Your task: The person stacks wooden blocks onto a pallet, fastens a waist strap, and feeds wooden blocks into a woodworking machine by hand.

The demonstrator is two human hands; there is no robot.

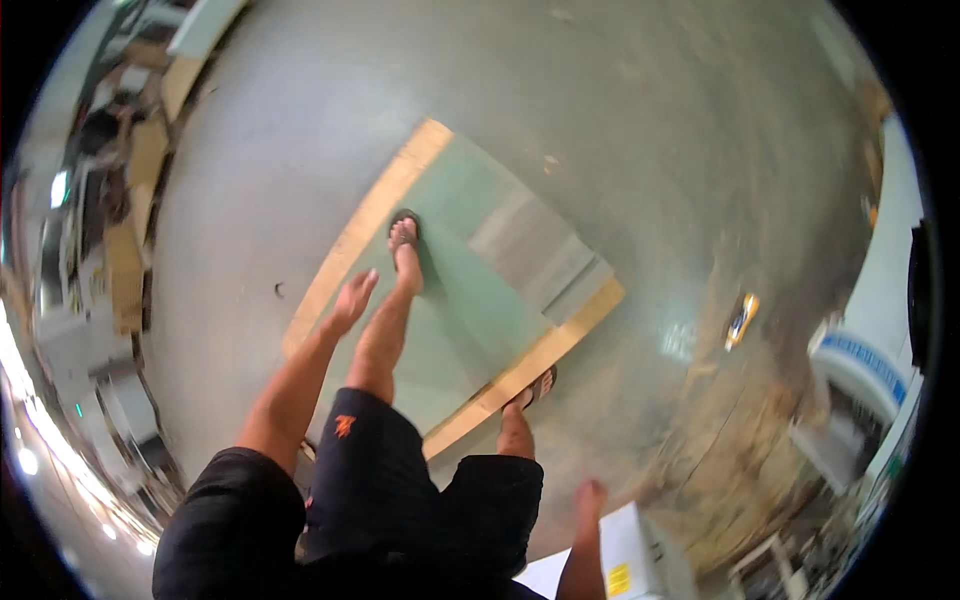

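Note:
My left hand (353, 301) hangs in the air over the left part of a green panel (440, 330), beside my left leg. Its fingers are stretched loosely forward, slightly blurred, and nothing shows in them. At the lower right, my right hand (591, 494) is small and smeared, just above a white box (632, 550) with a yellow label; its fingers do not show clearly. The panel lies on the floor between two pale wooden strips (375, 210) along opposite sides. A grey rectangular sheet (530, 250) rests on its far right part.
My left sandalled foot (405, 240) stands on the panel; the right foot (541, 385) is at the near strip's outer edge. A yellow-and-dark elongated object (741, 322) lies on the floor to the right. Cardboard and clutter (125, 270) line the left; a white rounded object (858, 365) stands far right.

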